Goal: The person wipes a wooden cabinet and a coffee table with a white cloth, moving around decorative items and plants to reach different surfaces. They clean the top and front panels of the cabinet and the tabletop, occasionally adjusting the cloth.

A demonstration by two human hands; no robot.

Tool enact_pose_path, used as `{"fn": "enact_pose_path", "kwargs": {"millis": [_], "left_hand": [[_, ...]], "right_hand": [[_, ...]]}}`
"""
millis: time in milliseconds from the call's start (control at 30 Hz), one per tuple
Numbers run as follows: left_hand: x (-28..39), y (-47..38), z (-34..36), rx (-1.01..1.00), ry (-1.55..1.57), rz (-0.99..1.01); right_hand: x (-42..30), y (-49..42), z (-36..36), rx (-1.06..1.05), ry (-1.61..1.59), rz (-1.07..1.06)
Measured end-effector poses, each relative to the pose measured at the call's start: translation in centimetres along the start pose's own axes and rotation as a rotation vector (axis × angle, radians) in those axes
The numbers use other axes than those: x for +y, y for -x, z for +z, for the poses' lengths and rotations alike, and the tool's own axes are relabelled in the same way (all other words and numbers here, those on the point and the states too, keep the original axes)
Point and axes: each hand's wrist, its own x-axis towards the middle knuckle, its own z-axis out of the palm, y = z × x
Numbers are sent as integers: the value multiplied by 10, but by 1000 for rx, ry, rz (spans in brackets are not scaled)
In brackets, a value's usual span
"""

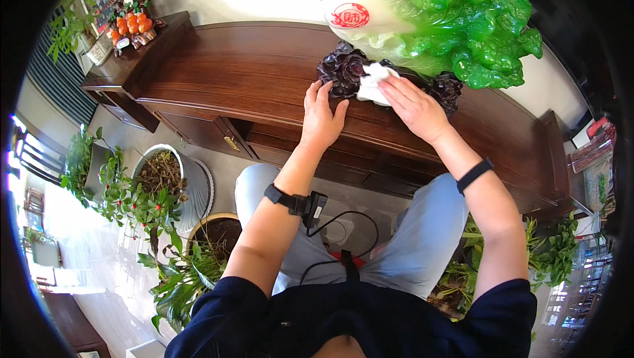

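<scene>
My right hand (pixel 415 107) presses a crumpled white cloth or tissue (pixel 374 85) against the dark carved base (pixel 345 67) of a large ornament. Flower-like carving shows on the base beside the cloth. Above it rises the glossy cabbage ornament (pixel 475 21), white at the stem and green at the leaves, with a red emblem on its side. My left hand (pixel 322 115) rests by the front left of the base, fingers apart, its fingertips at or very near the carving. Everything stands on the top of a brown wooden cabinet (pixel 237 61).
Orange gourd-like ornaments (pixel 132 25) sit on the cabinet's raised left end. Below it stands a cabinet door with a brass handle (pixel 231 143). Potted plants flank my legs, including a grey pot (pixel 190 194) and a brown-rimmed pot (pixel 218 219). A black cable (pixel 374 224) hangs from my left forearm.
</scene>
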Motion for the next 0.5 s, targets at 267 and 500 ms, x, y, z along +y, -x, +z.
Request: {"fn": "enact_pose_path", "kwargs": {"millis": [267,500], "left_hand": [[2,2,-5,-35,24,-9],[16,-2,16,36,3,64]], "right_hand": [[-14,76,-34,-102,53,417],[-11,-22,-16,156,-98,423]]}}
